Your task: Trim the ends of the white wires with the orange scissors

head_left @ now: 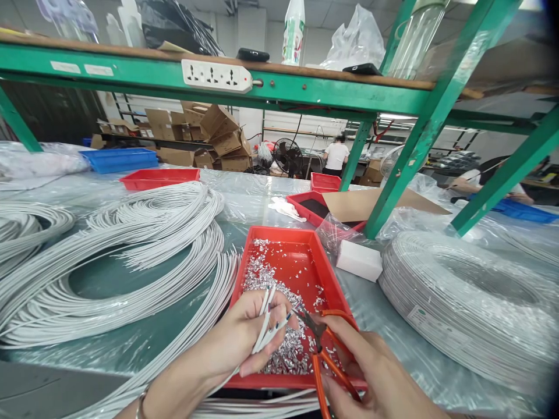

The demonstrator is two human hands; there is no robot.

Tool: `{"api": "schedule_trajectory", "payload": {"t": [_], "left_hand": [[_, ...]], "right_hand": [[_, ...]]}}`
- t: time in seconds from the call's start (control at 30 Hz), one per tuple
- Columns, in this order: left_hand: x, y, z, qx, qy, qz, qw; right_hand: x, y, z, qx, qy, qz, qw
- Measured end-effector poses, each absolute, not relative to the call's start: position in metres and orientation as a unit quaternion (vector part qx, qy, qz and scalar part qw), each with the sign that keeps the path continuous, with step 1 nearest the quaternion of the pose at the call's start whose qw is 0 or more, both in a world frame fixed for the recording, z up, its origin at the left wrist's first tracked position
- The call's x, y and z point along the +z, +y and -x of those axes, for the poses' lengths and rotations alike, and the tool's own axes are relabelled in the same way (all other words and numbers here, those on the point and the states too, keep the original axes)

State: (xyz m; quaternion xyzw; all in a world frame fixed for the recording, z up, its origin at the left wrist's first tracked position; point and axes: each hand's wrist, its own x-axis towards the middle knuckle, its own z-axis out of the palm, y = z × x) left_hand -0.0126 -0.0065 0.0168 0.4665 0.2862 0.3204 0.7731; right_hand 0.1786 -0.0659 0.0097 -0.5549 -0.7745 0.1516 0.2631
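Several white cables (pixel 264 331) are gripped in my left hand (pixel 248 334), their ends pointing up, with small coloured wire tips showing at some of them. My right hand (pixel 371 361) is closed round orange-handled pliers or cutters (pixel 321 337). The tool's metal jaws are close to the cable ends; whether they touch a wire I cannot tell. Below both hands lies a red tray (pixel 336 279), with many small shiny silver bits (pixel 279 355) scattered mostly along its left side and front.
Large coils of white cable (pixel 144 302) cover the left of the table. A plastic-wrapped cable coil (pixel 458 302) and a white box (pixel 358 260) stand at right. Green shelf posts (pixel 419 139) rise beyond. Another person (pixel 336 154) is in the background.
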Motion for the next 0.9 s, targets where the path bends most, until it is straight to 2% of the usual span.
{"api": "schedule_trajectory", "payload": {"t": [0.17,0.3,0.43,0.6,0.73,0.9], "left_hand": [[0.014,-0.005,0.015,0.318,0.271,-0.458,0.784],[0.012,-0.005,0.017,0.3,0.262,-0.46,0.793],[0.013,-0.006,0.012,0.315,0.289,-0.473,0.77],[0.01,-0.01,0.007,0.354,0.34,-0.542,0.682],[0.007,-0.015,0.01,0.353,0.335,-0.531,0.693],[0.006,-0.019,0.014,0.353,0.301,-0.533,0.707]], "right_hand": [[0.003,-0.059,-0.179,0.152,-0.749,0.558,0.322],[-0.003,-0.055,-0.185,0.207,-0.694,0.55,0.417],[-0.008,-0.057,-0.186,0.273,-0.658,0.534,0.455],[-0.004,-0.054,-0.184,0.353,-0.624,0.506,0.479],[0.0,-0.047,-0.188,0.428,-0.614,0.457,0.481],[-0.009,-0.05,-0.19,0.505,-0.615,0.43,0.428]]}}
